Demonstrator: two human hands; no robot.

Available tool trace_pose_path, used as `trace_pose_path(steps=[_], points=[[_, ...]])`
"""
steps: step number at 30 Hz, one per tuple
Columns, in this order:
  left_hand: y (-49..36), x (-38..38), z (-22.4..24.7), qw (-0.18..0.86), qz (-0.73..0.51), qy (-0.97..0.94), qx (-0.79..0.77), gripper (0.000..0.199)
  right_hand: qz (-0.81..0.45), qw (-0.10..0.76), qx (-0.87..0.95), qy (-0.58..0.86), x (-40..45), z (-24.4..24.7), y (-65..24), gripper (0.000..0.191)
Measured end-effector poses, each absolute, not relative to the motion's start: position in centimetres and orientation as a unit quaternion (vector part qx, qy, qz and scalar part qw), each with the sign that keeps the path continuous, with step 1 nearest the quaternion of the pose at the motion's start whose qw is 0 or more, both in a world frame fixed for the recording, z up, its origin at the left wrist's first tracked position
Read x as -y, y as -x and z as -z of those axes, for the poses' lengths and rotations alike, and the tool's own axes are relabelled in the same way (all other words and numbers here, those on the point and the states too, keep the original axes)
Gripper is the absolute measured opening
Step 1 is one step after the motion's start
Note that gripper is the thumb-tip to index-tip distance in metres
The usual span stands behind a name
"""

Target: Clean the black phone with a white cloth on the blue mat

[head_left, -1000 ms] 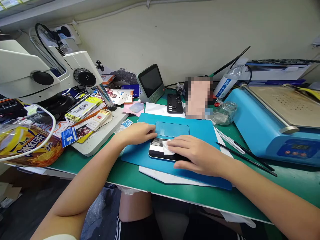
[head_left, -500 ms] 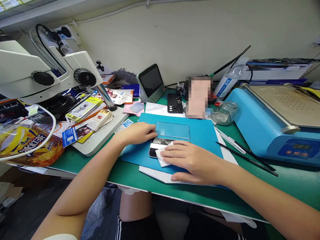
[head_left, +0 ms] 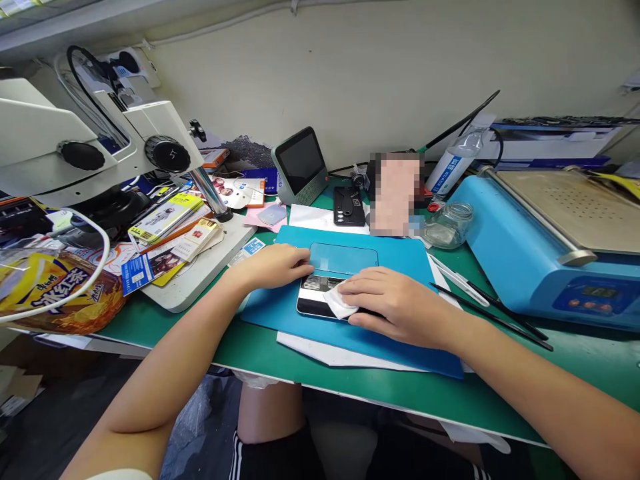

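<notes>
1. The phone (head_left: 320, 300) is lying on the mat (head_left: 400, 257), under the fingers (head_left: 357, 288) of the right hand (head_left: 400, 303).
2. The wipe (head_left: 339, 303) is sitting between those fingers and the phone.
3. The left hand (head_left: 273, 265) is resting at the phone's left end.
4. The film (head_left: 344, 258) is lying just behind the fingers.
5. The jar (head_left: 447, 225) is standing behind and right of them on the table (head_left: 575, 360).
6. The microscope (head_left: 90, 143) is standing far left of them.
</notes>
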State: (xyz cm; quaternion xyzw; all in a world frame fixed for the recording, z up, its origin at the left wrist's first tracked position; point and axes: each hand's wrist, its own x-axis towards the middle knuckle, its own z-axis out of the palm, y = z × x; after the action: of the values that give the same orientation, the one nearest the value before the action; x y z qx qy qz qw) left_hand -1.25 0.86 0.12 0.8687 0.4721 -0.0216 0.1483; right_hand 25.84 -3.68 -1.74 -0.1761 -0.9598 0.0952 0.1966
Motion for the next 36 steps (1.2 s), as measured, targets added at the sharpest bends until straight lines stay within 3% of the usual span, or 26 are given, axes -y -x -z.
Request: trace_pose_path(steps=[9, 15, 36], points=[[1.2, -0.9, -0.1, 0.146, 0.022, -0.869, -0.472, 0.033, -0.084, 0.197, 0.964, 0.161, 4.8, 1.6, -25.2, 0.035], [1.2, -0.9, -0.2, 0.143, 0.028, -0.868, -0.475, 0.033, -0.089, 0.177, 0.962, 0.186, 4.2, 1.3, -25.8, 0.024], [1.2, -0.9, -0.2, 0.150, 0.027, -0.867, -0.474, 0.033, -0.125, 0.184, 0.949, 0.225, 3.8, 1.2, -26.3, 0.025]])
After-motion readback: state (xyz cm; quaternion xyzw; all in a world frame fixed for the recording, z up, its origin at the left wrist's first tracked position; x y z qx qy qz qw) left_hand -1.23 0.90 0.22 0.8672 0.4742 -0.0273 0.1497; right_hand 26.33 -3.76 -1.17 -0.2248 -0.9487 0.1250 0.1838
